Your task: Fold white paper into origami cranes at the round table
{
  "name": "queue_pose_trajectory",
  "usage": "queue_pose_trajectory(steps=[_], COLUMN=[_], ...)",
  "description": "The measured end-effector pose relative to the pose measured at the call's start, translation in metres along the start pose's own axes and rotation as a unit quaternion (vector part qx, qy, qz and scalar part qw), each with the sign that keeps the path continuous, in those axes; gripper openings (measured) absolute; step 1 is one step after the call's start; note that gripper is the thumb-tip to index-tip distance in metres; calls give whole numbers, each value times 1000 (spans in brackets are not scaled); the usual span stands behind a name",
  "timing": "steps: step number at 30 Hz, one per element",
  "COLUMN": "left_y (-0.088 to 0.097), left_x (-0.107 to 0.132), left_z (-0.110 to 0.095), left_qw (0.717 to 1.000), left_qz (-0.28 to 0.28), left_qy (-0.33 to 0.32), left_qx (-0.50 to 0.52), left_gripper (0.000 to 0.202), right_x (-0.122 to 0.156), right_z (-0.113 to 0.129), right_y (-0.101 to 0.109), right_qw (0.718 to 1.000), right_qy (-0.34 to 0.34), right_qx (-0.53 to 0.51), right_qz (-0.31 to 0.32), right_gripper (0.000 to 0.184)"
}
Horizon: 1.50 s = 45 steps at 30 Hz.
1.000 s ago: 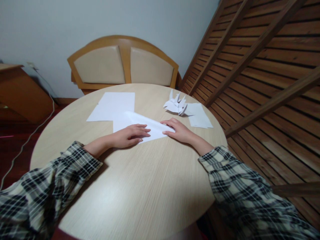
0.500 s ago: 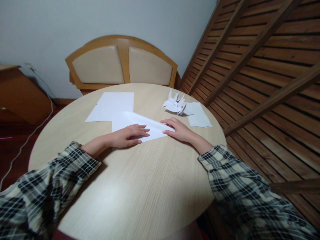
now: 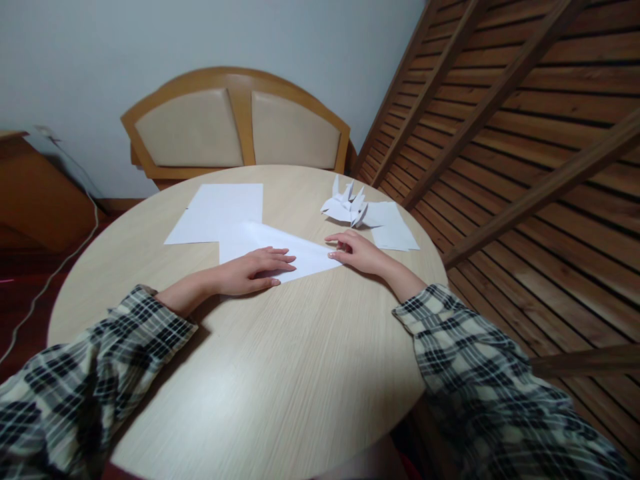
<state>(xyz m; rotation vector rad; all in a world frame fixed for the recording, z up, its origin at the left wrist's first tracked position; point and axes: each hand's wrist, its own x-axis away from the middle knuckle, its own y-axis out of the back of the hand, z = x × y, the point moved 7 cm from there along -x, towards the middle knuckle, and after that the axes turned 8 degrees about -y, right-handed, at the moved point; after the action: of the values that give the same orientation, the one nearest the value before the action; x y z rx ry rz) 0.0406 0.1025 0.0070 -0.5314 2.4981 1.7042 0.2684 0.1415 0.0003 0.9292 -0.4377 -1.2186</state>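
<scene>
A white sheet of paper (image 3: 305, 257) with a folded, slanting upper edge lies in the middle of the round table and narrows to a point at the right. My left hand (image 3: 250, 271) rests flat on its near left part, fingers stretched out. At the pointed right end is my right hand (image 3: 361, 253), its thumb at the paper's tip and its index finger held apart above. Some of that hand's other fingers are hidden behind it.
At the back left lies another white sheet (image 3: 215, 212), meeting the folded one. A folded white paper figure (image 3: 345, 205) stands at the back right, beside flat white papers (image 3: 396, 227). Beyond the round table (image 3: 280, 373) is a chair back (image 3: 245, 133); wooden slats (image 3: 510, 153) rise on the right.
The paper's raised upper fold now lies flatter. My right hand's index finger has lifted away from the fold, while my left hand stays flat on the paper. The view has shifted slightly.
</scene>
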Motion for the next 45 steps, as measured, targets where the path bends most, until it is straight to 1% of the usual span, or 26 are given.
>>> queue_pose_trajectory(steps=[8,11,13,14,17,19,22,25,27,29,33,37,39,41,43,45], left_y=[-2,-3,-3,-3,-4,-4,-4,-3,-2,-1,2,4,6,12,22,36], left_x=[2,2,2,2,1,1,0,0,0,0,2,2,0,-1,-3,-5], left_z=[1,2,2,2,1,0,0,-1,-2,-4,-10,-22,-28,-32,-36,-44], left_qw=[1000,999,999,999,998,997,996,996,996,994,991,988,985,977,963,950], left_qz=[10,12,13,15,28,37,44,44,47,55,62,70,60,37,-7,-72], left_qy=[1,16,29,35,47,51,53,54,59,68,96,108,119,141,160,160], left_qx=[-17,-27,-32,-34,-42,-46,-50,-51,-54,-59,-71,-87,-111,-156,-215,-260], left_gripper=[43,43,43,43,45,45,46,45,44,45,47,51,50,45,40,38], right_x=[-1,-1,-2,-1,1,4,8,9,9,8,6,4,5,6,6,7], right_z=[-1,1,2,2,-1,-2,-3,-2,-1,1,2,5,7,9,10,11], right_y=[0,2,5,6,11,14,14,14,14,12,8,4,4,4,4,5], right_qw=[1000,1000,999,999,996,993,989,989,988,983,967,948,943,940,939,939], right_qy=[-4,-1,1,-2,-40,-60,-88,-105,-110,-116,-125,-125,-117,-113,-114,-112], right_qx=[-16,-19,-22,-23,-30,-40,-39,-34,-66,-118,-213,-288,-307,-314,-315,-313], right_qz=[7,11,26,38,78,96,114,100,87,80,62,58,61,70,80,91], right_gripper=[26,19,14,17,34,39,41,38,33,28,19,14,15,16,18,19])
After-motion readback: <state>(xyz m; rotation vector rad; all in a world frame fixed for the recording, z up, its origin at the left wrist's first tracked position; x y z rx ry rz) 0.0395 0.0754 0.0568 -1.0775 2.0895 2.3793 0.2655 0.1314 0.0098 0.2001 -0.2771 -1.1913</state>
